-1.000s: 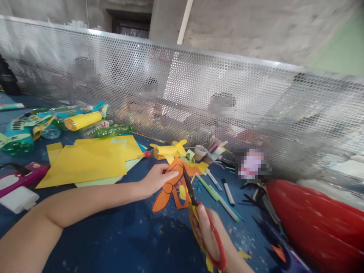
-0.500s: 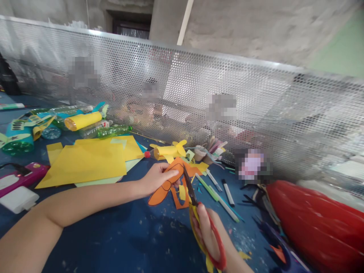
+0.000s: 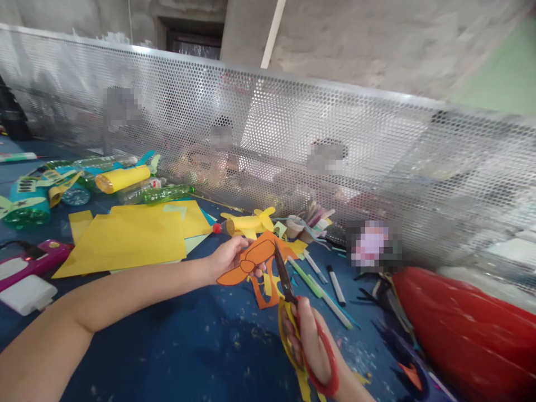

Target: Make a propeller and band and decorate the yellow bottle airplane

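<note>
My left hand (image 3: 229, 259) grips an orange paper propeller shape (image 3: 246, 264), with black outlines drawn on it, by its far edge. My right hand (image 3: 307, 343) has its fingers through the handles of red and yellow scissors (image 3: 286, 279). The dark blades point away from me and meet the right end of the orange paper. Orange and yellow offcuts (image 3: 263, 300) hang or lie just beneath. Behind the hands lies a bottle wrapped in yellow paper (image 3: 251, 223), with yellow fins and a red cap.
Yellow paper sheets (image 3: 134, 237) lie to the left, before several decorated bottles (image 3: 123, 178). Pens (image 3: 336, 285) and a red glossy bag (image 3: 473, 329) are at right. A perforated metal screen (image 3: 268, 134) borders the table; people are behind it.
My left hand has turned the orange paper, so its drawn centre shows from under the thumb. The scissors have shifted slightly right, their tips still at the paper's edge.
</note>
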Motion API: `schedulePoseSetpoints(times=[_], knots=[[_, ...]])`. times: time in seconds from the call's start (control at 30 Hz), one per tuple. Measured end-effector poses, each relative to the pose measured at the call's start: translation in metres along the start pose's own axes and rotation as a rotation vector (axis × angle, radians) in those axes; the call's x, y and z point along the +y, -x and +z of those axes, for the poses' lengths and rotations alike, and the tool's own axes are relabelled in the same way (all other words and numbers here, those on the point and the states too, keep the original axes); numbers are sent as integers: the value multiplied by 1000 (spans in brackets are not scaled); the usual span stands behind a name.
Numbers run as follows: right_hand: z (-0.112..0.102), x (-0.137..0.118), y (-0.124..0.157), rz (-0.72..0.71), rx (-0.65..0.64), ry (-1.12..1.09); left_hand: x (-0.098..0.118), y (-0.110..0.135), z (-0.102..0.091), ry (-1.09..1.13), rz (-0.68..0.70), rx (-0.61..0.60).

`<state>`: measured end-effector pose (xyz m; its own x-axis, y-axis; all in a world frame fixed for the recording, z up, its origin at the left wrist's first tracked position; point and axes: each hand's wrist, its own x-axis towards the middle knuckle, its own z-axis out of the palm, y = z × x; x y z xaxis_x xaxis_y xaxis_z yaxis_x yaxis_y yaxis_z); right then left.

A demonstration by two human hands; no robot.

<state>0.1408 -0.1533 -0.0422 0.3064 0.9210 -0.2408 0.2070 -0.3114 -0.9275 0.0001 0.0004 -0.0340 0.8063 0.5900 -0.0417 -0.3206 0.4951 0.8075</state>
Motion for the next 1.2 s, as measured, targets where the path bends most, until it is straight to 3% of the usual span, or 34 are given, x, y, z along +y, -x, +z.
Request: schedulePoseSetpoints(times=[0.27,0.53,0.83,1.0,1.2], knots=[[5,-1,5,-28,41,-106,-14,8,10,5,-78,9],[6,1,4,-58,44,-99,-12,15,21,-83,-10,51],[8,4,3,6,96,-121,-24,19,23,-202,156,-6],[11,8,4,-84,44,-97,-21,26,31,-205,174,-69],[8,12,4,-274,-18,40,-20,31,35,-121,62,49]])
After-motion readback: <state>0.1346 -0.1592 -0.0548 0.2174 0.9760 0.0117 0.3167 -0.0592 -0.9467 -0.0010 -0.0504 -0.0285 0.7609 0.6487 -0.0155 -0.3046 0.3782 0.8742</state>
